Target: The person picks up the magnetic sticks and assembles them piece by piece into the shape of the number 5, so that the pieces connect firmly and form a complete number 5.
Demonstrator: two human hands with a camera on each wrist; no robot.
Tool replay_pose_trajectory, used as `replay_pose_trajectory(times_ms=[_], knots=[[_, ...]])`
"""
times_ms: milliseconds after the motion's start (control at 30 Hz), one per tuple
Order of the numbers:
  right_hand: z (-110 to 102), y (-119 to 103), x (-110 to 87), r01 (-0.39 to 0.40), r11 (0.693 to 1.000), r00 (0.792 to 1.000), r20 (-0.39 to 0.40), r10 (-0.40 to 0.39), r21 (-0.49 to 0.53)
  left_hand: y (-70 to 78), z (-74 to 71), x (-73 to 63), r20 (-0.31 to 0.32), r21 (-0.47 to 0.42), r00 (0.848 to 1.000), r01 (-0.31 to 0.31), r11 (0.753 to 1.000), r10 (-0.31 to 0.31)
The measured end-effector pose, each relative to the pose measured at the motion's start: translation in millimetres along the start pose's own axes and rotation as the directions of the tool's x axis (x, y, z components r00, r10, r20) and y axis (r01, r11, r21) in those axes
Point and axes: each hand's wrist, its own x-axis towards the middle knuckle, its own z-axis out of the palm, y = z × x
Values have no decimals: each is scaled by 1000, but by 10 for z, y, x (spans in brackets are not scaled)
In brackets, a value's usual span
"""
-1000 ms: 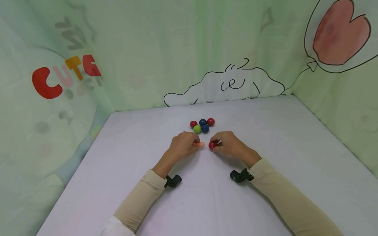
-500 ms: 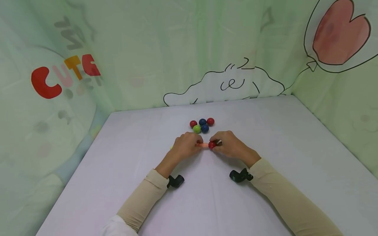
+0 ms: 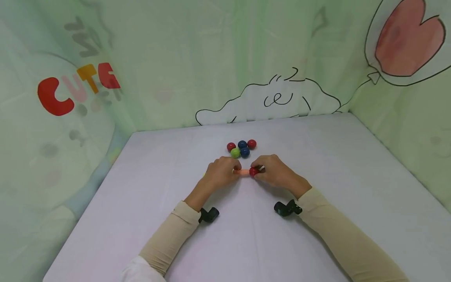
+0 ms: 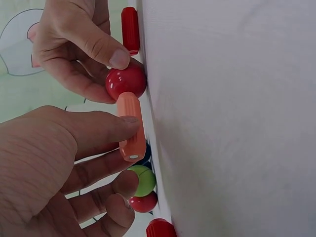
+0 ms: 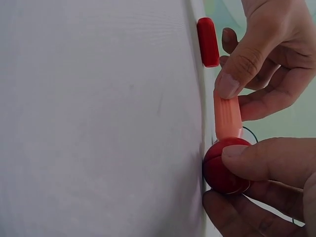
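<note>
Looks like one join's underway: left grip (image 3: 222,172) pinches orange rod (image 5: 227,118) against red ball (image 4: 123,85) pinched in right grip (image 3: 276,171), five balls (image 3: 242,145) unjoined toward counter (image 3: 299,145)'s far edge.

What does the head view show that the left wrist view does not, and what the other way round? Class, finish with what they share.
Only the head view shows the beige sleeves, the black wrist devices and the red letter C on the curtain. Only the left wrist view shows an upper red stick and a lower red piece. Both show the left hand pinching an orange stick, the right hand holding a red ball, and a green ball.
</note>
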Motion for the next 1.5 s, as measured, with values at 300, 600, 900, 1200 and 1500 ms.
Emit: replay_pose_trajectory(times_ms=[300, 600, 900, 1200, 1500], knots=[[-32, -12, 21, 12, 1000, 1000, 14, -11, -12, -38, -70, -26, 0, 7, 1000, 21, 1000, -21], [-43, 2, -5, -26, 1000, 999, 21, 26, 1, -96, -144, -22, 3, -5, 1000, 28, 1000, -28], [-45, 16, -24, -33, 999, 999, 13, 34, -27, -192, -235, -34, -8, -22, 998, 65, 998, -65], [-74, 0, -17, -42, 999, 999, 17, 42, -14, -238, -310, -30, 16, 1, 994, 110, 994, -110], [-43, 25, -7, -46, 999, 999, 28, 46, -8, -345, -312, -12, 15, 5, 989, 144, 990, -144]])
